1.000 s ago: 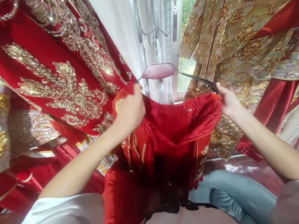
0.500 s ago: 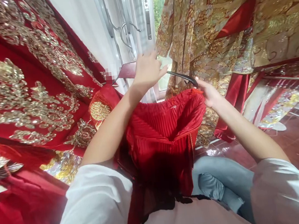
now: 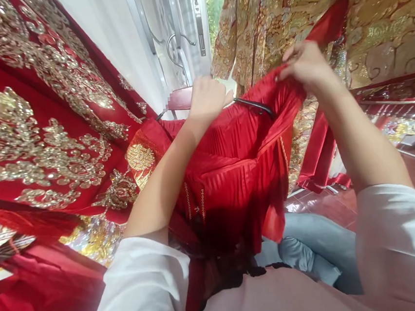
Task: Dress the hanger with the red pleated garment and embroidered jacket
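Observation:
My left hand (image 3: 209, 95) is closed around the middle of a dark clothes hanger (image 3: 256, 106), below its metal hook. A red pleated dress (image 3: 227, 173) hangs from this hanger, with a gold round emblem (image 3: 140, 157) on its left side. My right hand (image 3: 303, 65) pinches the top edge of the dress at the right and holds it up and out, beyond the hanger's right end. That end of the hanger shows inside the stretched neckline. The lower part of the dress lies in shadow near my lap.
Red garments with silver sequins (image 3: 63, 110) hang close at the left. Gold patterned garments (image 3: 289, 15) hang at the right, with a red ribbon among them. A white door frame with a lock plate (image 3: 199, 26) stands behind. Reddish floor tiles (image 3: 344, 203) show at lower right.
My right hand has moved from the hanger's right end up and to the right, pulling the dress edge with it. My left hand has stayed on the hanger.

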### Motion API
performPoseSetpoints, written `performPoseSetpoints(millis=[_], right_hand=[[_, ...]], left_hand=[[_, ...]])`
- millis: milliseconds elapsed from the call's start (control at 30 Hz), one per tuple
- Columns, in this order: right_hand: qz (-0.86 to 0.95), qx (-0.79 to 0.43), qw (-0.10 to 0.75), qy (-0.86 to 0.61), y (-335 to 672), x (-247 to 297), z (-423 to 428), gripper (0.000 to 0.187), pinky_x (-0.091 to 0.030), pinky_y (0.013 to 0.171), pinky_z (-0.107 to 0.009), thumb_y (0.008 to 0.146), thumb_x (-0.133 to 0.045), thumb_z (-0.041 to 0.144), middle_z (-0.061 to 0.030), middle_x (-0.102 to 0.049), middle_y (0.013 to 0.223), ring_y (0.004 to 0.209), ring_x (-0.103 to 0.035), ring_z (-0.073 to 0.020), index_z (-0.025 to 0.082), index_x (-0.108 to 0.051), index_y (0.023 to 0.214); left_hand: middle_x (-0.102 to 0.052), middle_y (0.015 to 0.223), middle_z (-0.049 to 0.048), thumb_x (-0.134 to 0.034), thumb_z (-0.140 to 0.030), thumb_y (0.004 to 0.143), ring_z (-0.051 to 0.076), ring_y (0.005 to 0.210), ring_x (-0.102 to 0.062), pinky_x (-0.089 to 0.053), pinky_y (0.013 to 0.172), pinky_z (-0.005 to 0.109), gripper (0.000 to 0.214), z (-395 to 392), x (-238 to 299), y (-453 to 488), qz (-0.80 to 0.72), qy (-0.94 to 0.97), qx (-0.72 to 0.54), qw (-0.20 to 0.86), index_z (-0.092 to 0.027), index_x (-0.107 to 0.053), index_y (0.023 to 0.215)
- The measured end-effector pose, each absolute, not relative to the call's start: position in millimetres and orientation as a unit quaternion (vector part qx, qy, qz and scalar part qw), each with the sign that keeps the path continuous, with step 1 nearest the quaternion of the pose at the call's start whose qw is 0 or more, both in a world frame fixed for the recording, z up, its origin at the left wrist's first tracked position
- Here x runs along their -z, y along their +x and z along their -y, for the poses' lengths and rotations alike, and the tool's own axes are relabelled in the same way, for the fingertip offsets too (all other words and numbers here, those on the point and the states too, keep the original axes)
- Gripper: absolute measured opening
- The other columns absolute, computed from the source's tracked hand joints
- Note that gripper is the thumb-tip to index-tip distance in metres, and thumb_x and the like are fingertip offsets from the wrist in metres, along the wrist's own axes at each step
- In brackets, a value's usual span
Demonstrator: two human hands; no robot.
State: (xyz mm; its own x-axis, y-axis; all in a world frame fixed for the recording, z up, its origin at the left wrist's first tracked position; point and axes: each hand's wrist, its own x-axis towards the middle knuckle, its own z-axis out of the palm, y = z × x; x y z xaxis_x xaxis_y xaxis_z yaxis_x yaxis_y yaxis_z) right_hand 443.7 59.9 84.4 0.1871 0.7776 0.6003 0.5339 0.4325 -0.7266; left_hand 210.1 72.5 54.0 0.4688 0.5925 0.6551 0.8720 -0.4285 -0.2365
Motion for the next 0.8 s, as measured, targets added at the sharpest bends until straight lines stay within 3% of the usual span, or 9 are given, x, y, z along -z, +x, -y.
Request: performPoseSetpoints(millis=[100,167,233,300,433,533,600,700,800], right_hand=[[0.608,0.165,0.54,-0.559,398.2,-116.1,-20.2,0.024,-0.041,0.067,-0.024,0.058,-0.067,-0.001,-0.0023,-0.053,0.074,0.069,-0.049,-0.0094,0.011,-0.052,0.072],[0.651,0.288,0.405,-0.574,361.4,-111.2,13.6,0.031,-0.045,0.081,-0.036,0.068,-0.054,-0.001,-0.0116,-0.06,0.102,0.097,-0.056,-0.0253,0.01,-0.06,0.097],[0.668,0.291,0.252,-0.637,325.5,-81.3,40.1,0.04,-0.048,0.071,-0.043,0.074,-0.05,0.003,-0.016,-0.062,0.094,0.089,-0.061,-0.0335,0.011,-0.055,0.113],[0.724,0.257,0.143,-0.624,297.1,-34.3,51.0,0.032,-0.048,0.062,-0.035,0.088,-0.033,0.006,-0.0139,-0.062,0.079,0.076,-0.063,-0.0275,0.012,-0.055,0.11],[0.785,0.251,0.069,-0.562,276.3,48.8,37.7,0.043,-0.043,0.057,-0.025,0.09,-0.017,0.001,-0.0182,-0.061,0.092,0.082,-0.064,-0.023,0.011,-0.055,0.105],[0.785,0.218,0.052,-0.577,289.3,60.2,30.5,0.038,-0.042,0.056,-0.026,0.093,-0.023,0.011,-0.0178,-0.062,0.091,0.077,-0.064,-0.0229,0.012,-0.048,0.122],[0.781,0.198,0.089,-0.585,309.6,46.0,29.7,0.042,-0.043,0.058,-0.029,0.096,-0.029,0.028,-0.0143,-0.065,0.083,0.071,-0.063,-0.0237,0.013,-0.038,0.135],[0.753,0.208,0.212,-0.587,352.4,15.4,16.2,0.05,-0.046,0.072,-0.038,0.095,-0.028,0.039,-0.0151,-0.066,0.093,0.084,-0.062,-0.0271,0.013,-0.039,0.137],[0.772,0.201,0.305,-0.52,391.5,-4.6,-19.4,0.05,-0.042,0.091,-0.046,0.093,-0.032,0.043,-0.0161,-0.059,0.119,0.107,-0.055,-0.0294,0.014,-0.05,0.13]], left_hand=[[-0.067,0.088,0.021,-0.041,-0.034,0.091,0.033,0.092,-0.058,-0.034,0.077,0.042,0.042,-75.6,-54.2,213.8,0.475,-0.799,0.243,0.276,-0.004,-0.07,0.092],[-0.067,0.088,0.0192,-0.041,-0.028,0.09,0.031,0.091,-0.058,-0.033,0.076,0.041,0.037,-78.4,-54.6,215.2,0.486,-0.798,0.244,0.26,-0.005,-0.07,0.092],[-0.067,0.09,0.0175,-0.039,-0.022,0.089,0.028,0.088,-0.057,-0.033,0.074,0.04,0.035,-80.2,-54.8,215.3,0.493,-0.801,0.228,0.253,-0.007,-0.07,0.094],[-0.067,0.093,0.0173,-0.037,-0.022,0.089,0.027,0.087,-0.056,-0.033,0.074,0.041,0.036,-79.7,-54.4,213.4,0.495,-0.804,0.208,0.257,-0.008,-0.07,0.096],[-0.063,0.109,0.0123,-0.032,-0.027,0.091,0.026,0.103,-0.051,-0.032,0.09,0.044,0.039,-67.5,-53.4,199.8,0.399,-0.852,0.232,0.247,-0.018,-0.067,0.105],[-0.052,0.131,0.0046,-0.033,-0.025,0.088,0.025,0.121,-0.043,-0.03,0.102,0.041,0.042,-44.6,-54.3,173.4,0.343,-0.861,0.311,0.21,-0.028,-0.056,0.123],[-0.046,0.137,0.0056,-0.037,-0.026,0.085,0.026,0.125,-0.039,-0.029,0.106,0.039,0.047,-23.3,-53.7,145.9,0.412,-0.813,0.353,0.212,-0.026,-0.049,0.13],[-0.051,0.129,0.0146,-0.036,-0.032,0.087,0.032,0.121,-0.044,-0.031,0.104,0.045,0.049,6.7,-47.1,94.7,0.565,-0.712,0.354,0.222,-0.014,-0.048,0.131],[-0.061,0.109,0.0172,-0.033,-0.046,0.089,0.034,0.103,-0.055,-0.041,0.092,0.047,0.051,19.1,-35.2,46.7,0.648,-0.699,0.278,0.12,-0.01,-0.056,0.118]])
